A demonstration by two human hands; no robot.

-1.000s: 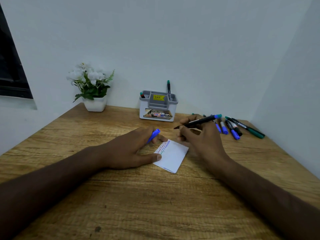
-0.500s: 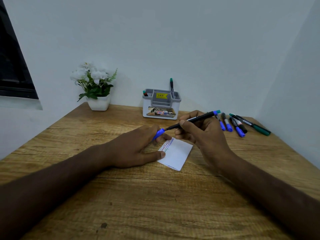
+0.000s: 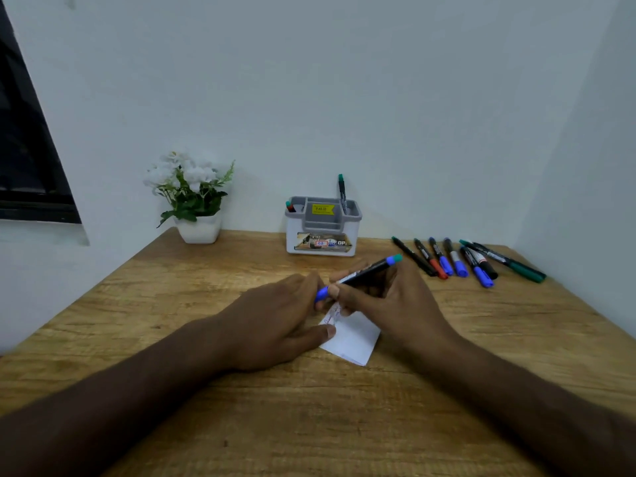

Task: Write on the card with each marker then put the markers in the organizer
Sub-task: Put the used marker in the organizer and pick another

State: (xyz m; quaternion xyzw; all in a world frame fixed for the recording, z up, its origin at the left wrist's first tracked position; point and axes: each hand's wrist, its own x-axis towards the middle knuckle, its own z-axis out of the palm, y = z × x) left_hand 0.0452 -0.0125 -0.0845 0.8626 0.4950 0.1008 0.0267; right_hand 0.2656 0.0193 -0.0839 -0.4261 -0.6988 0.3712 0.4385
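Note:
My right hand [image 3: 389, 301] grips a black marker [image 3: 370, 271] whose tip end sits in a blue cap [image 3: 322, 293]. My left hand [image 3: 275, 318] pinches that blue cap, with its thumb resting on the white card [image 3: 354, 339]. The card lies on the wooden table [image 3: 309, 407] with several coloured lines of writing at its top. At the back stands the grey and white organizer [image 3: 322, 226], holding a green-topped marker [image 3: 341, 192] on its right and a red one [image 3: 289, 205] on its left.
Several loose markers [image 3: 461, 261], black, red, blue and green, lie in a row on the table at the right, near the side wall. A white pot of white flowers [image 3: 192, 197] stands at the back left. A dark window frame [image 3: 27, 149] is on the left wall.
The marker's bare tip has gone into the blue cap held by my left hand. The two hands have closed together above the card.

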